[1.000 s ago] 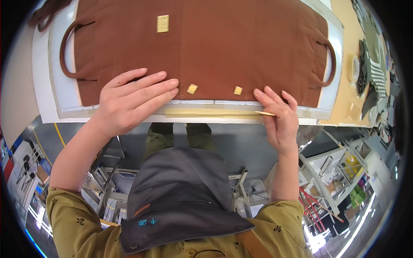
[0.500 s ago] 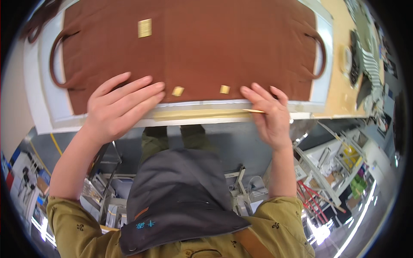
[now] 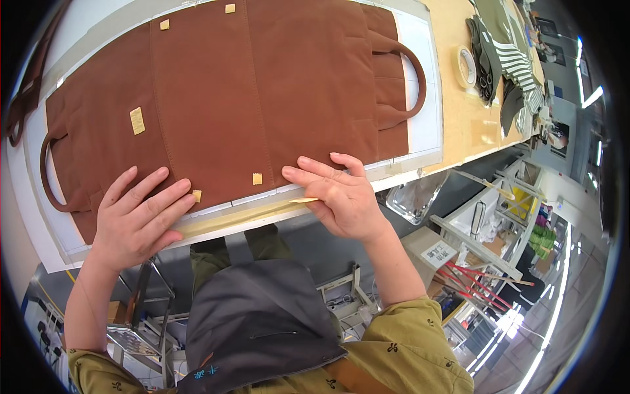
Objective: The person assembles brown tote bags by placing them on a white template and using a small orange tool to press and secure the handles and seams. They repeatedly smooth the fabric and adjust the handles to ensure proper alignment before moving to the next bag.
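Note:
A brown fabric bag panel (image 3: 210, 85) with a loop handle at each end lies flat on a white board (image 3: 420, 85). My left hand (image 3: 141, 213) rests with fingers stretched out on its near edge, beside a small yellow tape piece (image 3: 197, 196). Further right, my right hand (image 3: 338, 197) pinches a thin, pale yellow pointed sliver (image 3: 303, 199) between thumb and finger; its exact kind is unclear. Its other fingertips touch the panel's near edge. Another tape square (image 3: 257, 178) lies between the hands. A longer tape strip (image 3: 243, 218) runs along the board's front edge.
A larger tape patch (image 3: 136, 121) sits on the panel's left part. To the right, a roll of tape (image 3: 464, 67) and dark and striped cloth pieces (image 3: 515, 69) lie on the tan tabletop (image 3: 453, 39). Below right stands a metal rack (image 3: 479, 236) with red rods.
The view has turned and shifted, so the panel appears tilted, with its far edge and the tape roll now in sight. Both hands stay at the near edge; the right still holds the sliver.

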`<state>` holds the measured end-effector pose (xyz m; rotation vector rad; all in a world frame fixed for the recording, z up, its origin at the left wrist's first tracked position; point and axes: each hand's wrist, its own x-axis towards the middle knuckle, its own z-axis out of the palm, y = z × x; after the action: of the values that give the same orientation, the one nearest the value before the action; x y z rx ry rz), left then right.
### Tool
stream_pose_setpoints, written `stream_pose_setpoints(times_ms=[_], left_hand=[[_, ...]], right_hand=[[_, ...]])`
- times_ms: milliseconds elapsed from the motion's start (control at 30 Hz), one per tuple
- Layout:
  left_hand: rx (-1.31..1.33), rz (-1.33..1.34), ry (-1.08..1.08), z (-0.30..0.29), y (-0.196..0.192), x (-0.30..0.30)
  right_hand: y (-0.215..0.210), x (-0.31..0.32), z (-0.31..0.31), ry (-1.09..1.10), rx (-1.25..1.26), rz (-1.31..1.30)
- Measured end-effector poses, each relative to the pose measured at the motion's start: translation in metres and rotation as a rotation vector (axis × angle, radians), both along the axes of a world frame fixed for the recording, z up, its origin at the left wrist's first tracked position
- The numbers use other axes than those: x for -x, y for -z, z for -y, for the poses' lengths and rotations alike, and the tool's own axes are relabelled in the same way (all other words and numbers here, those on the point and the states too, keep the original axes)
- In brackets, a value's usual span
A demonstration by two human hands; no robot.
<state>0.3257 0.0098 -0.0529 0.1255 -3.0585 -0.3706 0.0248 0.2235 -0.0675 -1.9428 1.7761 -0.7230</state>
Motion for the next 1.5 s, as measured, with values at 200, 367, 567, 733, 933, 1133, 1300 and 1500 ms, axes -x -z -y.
stream_pose_setpoints(times_ms=[200,367,567,733,933,1133,1300,1500], left_hand=[[-0.038,-0.001,0.019,0.005,0.000,0.000],[-0.042,0.003,0.017,0.006,-0.001,0.001],[-0.042,0.006,0.010,0.005,-0.002,0.002],[-0.052,-0.001,0.001,0.004,-0.001,0.003],[-0.074,-0.010,-0.018,0.004,-0.002,0.002],[-0.107,-0.017,-0.017,0.005,0.003,-0.003],[-0.217,-0.055,-0.027,0.008,0.007,-0.005],[-0.306,-0.073,-0.051,0.011,0.006,-0.009]], right_hand=[[0.000,-0.001,0.002,0.015,-0.006,0.037],[0.000,0.000,0.002,0.037,-0.014,0.096],[-0.001,0.001,0.003,0.031,-0.013,0.096],[0.000,0.002,0.003,0.026,-0.024,0.093],[-0.003,0.002,0.005,0.033,-0.047,0.065],[-0.001,-0.001,0.005,0.046,-0.029,0.047],[-0.002,-0.001,0.005,0.039,-0.027,0.031],[0.001,-0.002,0.004,0.027,0.001,0.015]])
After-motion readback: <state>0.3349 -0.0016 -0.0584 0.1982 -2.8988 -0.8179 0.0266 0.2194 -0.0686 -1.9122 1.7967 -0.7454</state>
